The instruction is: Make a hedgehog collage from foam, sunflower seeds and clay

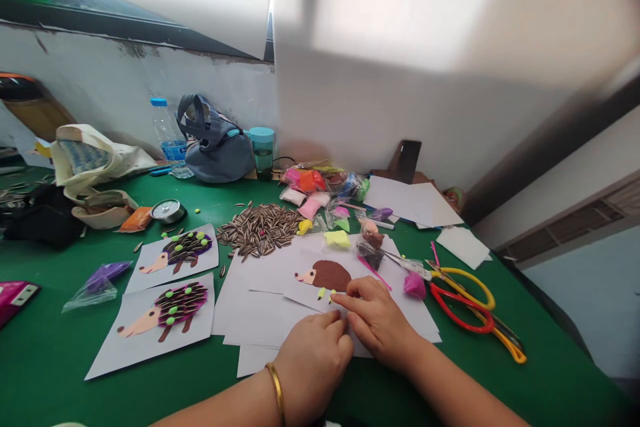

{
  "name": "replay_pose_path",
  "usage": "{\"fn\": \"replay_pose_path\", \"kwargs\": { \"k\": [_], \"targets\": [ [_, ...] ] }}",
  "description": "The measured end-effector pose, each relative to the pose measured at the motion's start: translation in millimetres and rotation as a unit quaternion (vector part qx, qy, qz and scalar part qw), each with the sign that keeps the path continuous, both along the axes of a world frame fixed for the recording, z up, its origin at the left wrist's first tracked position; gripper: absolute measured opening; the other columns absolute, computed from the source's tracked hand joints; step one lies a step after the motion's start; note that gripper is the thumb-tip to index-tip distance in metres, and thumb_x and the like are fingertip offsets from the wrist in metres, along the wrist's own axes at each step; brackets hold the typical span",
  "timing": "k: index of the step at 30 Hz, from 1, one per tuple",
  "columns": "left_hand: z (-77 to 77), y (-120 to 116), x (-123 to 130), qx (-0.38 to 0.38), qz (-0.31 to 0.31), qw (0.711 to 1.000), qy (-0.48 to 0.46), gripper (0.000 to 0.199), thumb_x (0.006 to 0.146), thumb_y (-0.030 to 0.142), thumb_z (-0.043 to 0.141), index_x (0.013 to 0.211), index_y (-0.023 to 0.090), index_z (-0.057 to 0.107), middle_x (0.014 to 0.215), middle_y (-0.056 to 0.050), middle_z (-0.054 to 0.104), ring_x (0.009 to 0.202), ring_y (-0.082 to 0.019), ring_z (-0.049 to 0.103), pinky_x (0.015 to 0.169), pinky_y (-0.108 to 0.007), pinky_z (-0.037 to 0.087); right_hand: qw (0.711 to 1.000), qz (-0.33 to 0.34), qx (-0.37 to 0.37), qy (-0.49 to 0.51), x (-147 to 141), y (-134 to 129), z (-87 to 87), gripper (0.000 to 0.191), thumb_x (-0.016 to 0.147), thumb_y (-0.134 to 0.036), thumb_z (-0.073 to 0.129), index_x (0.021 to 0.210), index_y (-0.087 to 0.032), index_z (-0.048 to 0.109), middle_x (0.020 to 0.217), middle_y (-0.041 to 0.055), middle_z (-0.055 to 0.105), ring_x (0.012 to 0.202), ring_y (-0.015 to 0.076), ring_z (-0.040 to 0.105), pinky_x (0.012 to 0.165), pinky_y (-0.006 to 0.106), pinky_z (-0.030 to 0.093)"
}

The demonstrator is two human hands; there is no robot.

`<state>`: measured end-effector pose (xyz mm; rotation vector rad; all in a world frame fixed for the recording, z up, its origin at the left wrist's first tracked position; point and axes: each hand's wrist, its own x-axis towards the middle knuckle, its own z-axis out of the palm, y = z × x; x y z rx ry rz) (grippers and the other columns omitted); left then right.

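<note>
A brown clay hedgehog (332, 276) with a pale face lies on a white sheet in front of me. Just below it are several small yellow-green clay pieces (321, 293) with dark tips. My right hand (380, 321) rests on the paper, its index finger stretched out to the rightmost piece and its thumb apart from it. Beside it my left hand (315, 350), with a gold bangle at the wrist, is closed against the paper's lower edge. Its curled fingertips are hidden, so I cannot tell what they hold. White paper sheets (260, 320) lie under both hands.
Two finished-looking hedgehog pictures (173, 310) lie at left. A sunflower seed pile (263, 230) sits behind the sheets, with bagged coloured clay (307, 180) beyond. Scissors (463, 290) and a pink clay lump (415, 285) are at right. A bottle (170, 137) and bag (220, 150) stand by the wall.
</note>
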<state>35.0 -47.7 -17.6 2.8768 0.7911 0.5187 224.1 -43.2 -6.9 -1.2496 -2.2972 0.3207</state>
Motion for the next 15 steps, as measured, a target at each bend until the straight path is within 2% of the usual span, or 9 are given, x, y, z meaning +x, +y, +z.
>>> {"fn": "replay_pose_path", "kwargs": {
  "k": [5, 10, 15],
  "targets": [
    [-1.6, -0.6, 0.5, -0.004, 0.008, 1.0, -0.007, 0.005, 0.083, 0.014, 0.061, 0.08, 0.017, 0.057, 0.084, -0.004, 0.065, 0.08, -0.022, 0.06, 0.072, -0.036, 0.054, 1.0, 0.008, -0.02, -0.016, -4.1, -0.7, 1.8, 0.031, 0.093, -0.026, 0.044, 0.115, -0.029, 0.066, 0.101, 0.0068, 0.056, 0.095, 0.0226, 0.052, 0.086, 0.042, 0.041],
    [6.5, 0.8, -0.6, -0.032, 0.007, 0.999, -0.007, 0.009, 0.085, 0.015, 0.057, 0.077, 0.016, 0.058, 0.085, -0.005, 0.065, 0.082, -0.022, 0.062, 0.073, -0.037, 0.055, 0.999, -0.01, -0.001, 0.033, 0.1, -1.3, -1.2, 0.037, 0.093, -0.022, 0.043, 0.125, -0.026, 0.061, 0.104, 0.0078, 0.056, 0.098, 0.0227, 0.052, 0.087, 0.041, 0.045],
    [22.6, 2.2, -4.3, -0.134, 0.075, 0.983, -0.095, 0.006, 0.086, 0.016, 0.057, 0.082, 0.018, 0.061, 0.108, -0.006, 0.065, 0.095, -0.023, 0.062, 0.081, -0.038, 0.053, 0.991, -0.045, 0.006, 0.123, 4.8, -4.6, 0.2, 0.034, 0.095, -0.021, 0.042, 0.122, -0.024, 0.062, 0.103, 0.008, 0.057, 0.1, 0.0223, 0.054, 0.087, 0.039, 0.049]
  ]
}}
